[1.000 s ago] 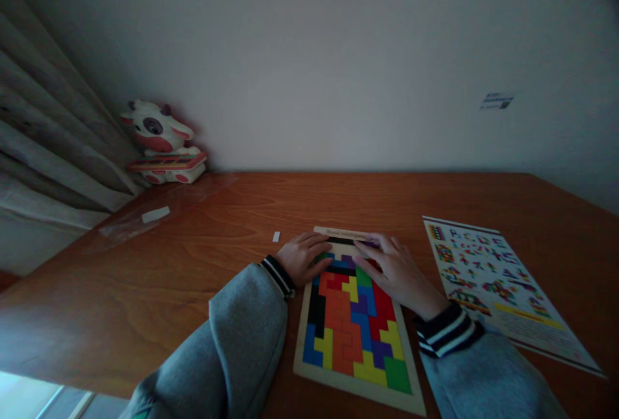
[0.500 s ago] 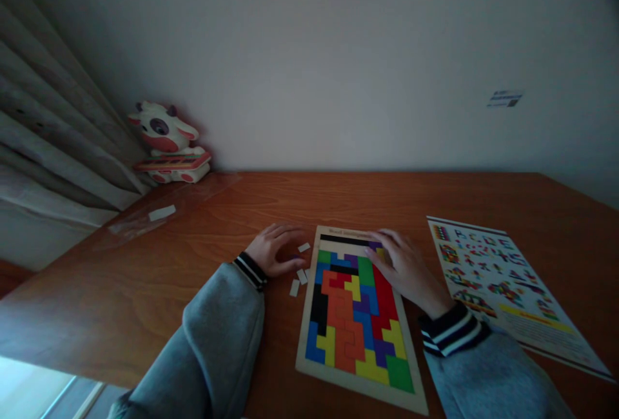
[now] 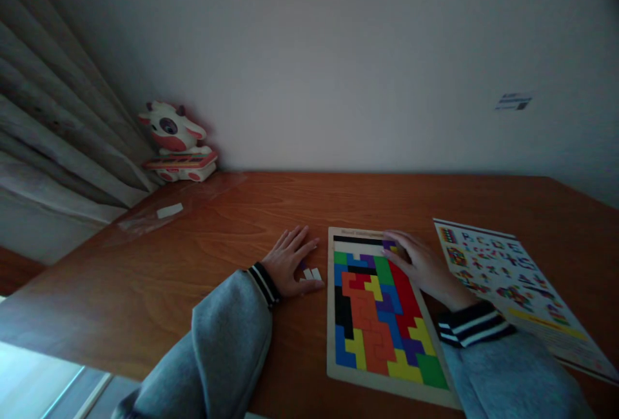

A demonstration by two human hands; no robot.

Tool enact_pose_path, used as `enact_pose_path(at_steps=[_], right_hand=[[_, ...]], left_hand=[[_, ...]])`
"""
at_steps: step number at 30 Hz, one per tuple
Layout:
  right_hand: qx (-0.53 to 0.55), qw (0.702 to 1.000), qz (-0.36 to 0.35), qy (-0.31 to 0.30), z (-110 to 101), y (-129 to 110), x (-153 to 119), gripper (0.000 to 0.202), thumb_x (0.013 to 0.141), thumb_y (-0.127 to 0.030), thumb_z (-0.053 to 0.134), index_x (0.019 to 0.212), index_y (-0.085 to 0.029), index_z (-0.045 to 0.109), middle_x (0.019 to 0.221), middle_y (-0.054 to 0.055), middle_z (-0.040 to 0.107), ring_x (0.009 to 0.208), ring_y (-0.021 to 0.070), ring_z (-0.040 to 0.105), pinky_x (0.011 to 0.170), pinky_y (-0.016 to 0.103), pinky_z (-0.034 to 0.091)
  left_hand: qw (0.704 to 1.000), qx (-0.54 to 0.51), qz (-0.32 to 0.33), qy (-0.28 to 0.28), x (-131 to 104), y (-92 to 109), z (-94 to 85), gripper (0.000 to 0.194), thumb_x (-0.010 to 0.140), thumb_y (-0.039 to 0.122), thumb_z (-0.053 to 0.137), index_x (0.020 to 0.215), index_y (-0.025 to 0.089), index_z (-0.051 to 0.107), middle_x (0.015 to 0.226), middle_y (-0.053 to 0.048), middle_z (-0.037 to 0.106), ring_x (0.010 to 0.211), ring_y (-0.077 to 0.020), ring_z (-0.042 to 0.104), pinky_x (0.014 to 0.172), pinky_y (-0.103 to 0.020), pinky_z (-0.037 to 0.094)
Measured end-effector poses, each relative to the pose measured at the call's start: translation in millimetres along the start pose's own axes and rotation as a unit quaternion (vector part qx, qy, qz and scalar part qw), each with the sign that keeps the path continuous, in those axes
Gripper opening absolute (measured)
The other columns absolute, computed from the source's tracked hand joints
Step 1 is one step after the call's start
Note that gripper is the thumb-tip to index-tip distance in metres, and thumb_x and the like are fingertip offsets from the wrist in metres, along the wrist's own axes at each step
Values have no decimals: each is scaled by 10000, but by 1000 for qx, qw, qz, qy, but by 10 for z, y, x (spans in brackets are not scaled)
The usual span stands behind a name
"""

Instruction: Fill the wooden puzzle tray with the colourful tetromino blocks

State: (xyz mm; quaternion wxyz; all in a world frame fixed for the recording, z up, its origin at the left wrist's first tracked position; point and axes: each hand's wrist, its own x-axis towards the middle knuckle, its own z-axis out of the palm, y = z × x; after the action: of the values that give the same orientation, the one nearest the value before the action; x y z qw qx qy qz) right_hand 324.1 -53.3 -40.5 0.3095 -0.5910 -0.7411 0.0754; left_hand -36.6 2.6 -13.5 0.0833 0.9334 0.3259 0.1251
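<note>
- Resting spread-wide, empty: left hand [image 3: 289,265], white pieces [image 3: 316,274] at three o'clock.
- Loosely curved, hold unclear: right hand [image 3: 428,269], tetromino puzzle board [image 3: 387,383] at eight o'clock.

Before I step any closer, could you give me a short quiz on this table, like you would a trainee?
1. Which hand is over the colorful puzzle board: (a) left, (b) right, (c) neither?
2. True or false: the toy cow stands to the right of the printed sheet.
3. What color is the puzzle piece in the board's lower right corner, as the picture shows it?

Key:
1. b, the right hand.
2. False: the toy cow is at the back left, and the printed sheet is on the right.
3. Green.
</note>
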Motion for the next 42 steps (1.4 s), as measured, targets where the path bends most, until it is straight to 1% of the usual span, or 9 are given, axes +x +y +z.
enact_pose_path(at_steps=[3, 8, 13, 19, 22, 27, 32, 37, 42], right_hand=[[3, 1000, 5, 4, -10, -1, -6, 454, 942, -529, 512, 1277, -232, 588, 1293, 123, 645, 1207, 299, 597, 1046, 517, 470], [-13, 1000, 4, 10, 11, -75, -33, 463, 958, -526, 484, 1287, -215, 583, 1316, 130, 630, 1240, 299, 577, 1069, 516, 455], [-35, 999, 7, 10, 27, -176, -44, 458, 976, -513, 454, 1295, -210, 581, 1320, 136, 630, 1234, 298, 581, 1068, 528, 454], [-33, 999, -15, 20, 19, -266, -37, 404, 1004, -458, 407, 1279, -233, 599, 1284, 119, 654, 1204, 279, 602, 1062, 516, 459], [-25, 999, -7, 22, 15, -280, -27, 394, 1004, -456, 412, 1265, -231, 602, 1270, 116, 659, 1198, 279, 602, 1055, 509, 462], [-12, 999, 1, 31, 23, -270, -17, 385, 1006, -454, 412, 1256, -228, 598, 1255, 114, 661, 1195, 278, 594, 1045, 499, 460], [-2, 999, 1, 44, 21, -266, -14, 370, 1013, -452, 405, 1227, -217, 595, 1234, 122, 657, 1169, 271, 595, 1041, 498, 456], [4, 999, 9, 43, 13, -259, -15, 376, 1009, -461, 412, 1230, -215, 591, 1237, 118, 655, 1173, 269, 595, 1040, 485, 463], [3, 999, 10, 52, 30, -243, -20, 389, 996, -487, 427, 1227, -227, 600, 1219, 117, 667, 1153, 282, 608, 1024, 499, 472]], left_hand=[[1000, 5, -2, -2, 7, -10, 3, 855, 837, 698, 583, 1488, 169, 416, 1595, -215, 276, 1482, -392, 253, 1186, -612, 240], [999, -17, 28, 14, 21, -143, -17, 624, 929, 509, 566, 1416, 123, 506, 1533, -204, 408, 1434, -326, 385, 1193, -523, 316], [995, -55, 69, 41, 16, -264, -47, 404, 989, 391, 516, 1314, 171, 612, 1417, -131, 573, 1354, -256, 509, 1125, -461, 447], [989, -63, 99, 93, -103, -357, -220, 402, 926, 389, 629, 1283, 203, 641, 1262, -116, 689, 1212, -253, 631, 1039, -438, 522], [988, -58, 98, 101, -186, -416, -299, 331, 909, 371, 651, 1203, 224, 695, 1144, -100, 739, 1091, -242, 691, 969, -413, 560], [986, -63, 105, 112, -213, -459, -286, 228, 948, 316, 602, 1109, 225, 736, 1044, -81, 763, 960, -206, 725, 877, -351, 588], [984, -88, 109, 110, -178, -421, -253, 236, 937, 319, 623, 1121, 201, 715, 1039, -91, 756, 959, -207, 716, 883, -349, 572], [987, -127, 55, 86, -162, -395, -240, 295, 900, 404, 669, 1127, 218, 705, 1052, -74, 758, 961, -209, 717, 885, -347, 564], [976, -204, 6, 69, -129, -371, -222, 257, 889, 383, 681, 1064, 198, 715, 1000, -58, 766, 920, -193, 724, 863, -335, 572]])
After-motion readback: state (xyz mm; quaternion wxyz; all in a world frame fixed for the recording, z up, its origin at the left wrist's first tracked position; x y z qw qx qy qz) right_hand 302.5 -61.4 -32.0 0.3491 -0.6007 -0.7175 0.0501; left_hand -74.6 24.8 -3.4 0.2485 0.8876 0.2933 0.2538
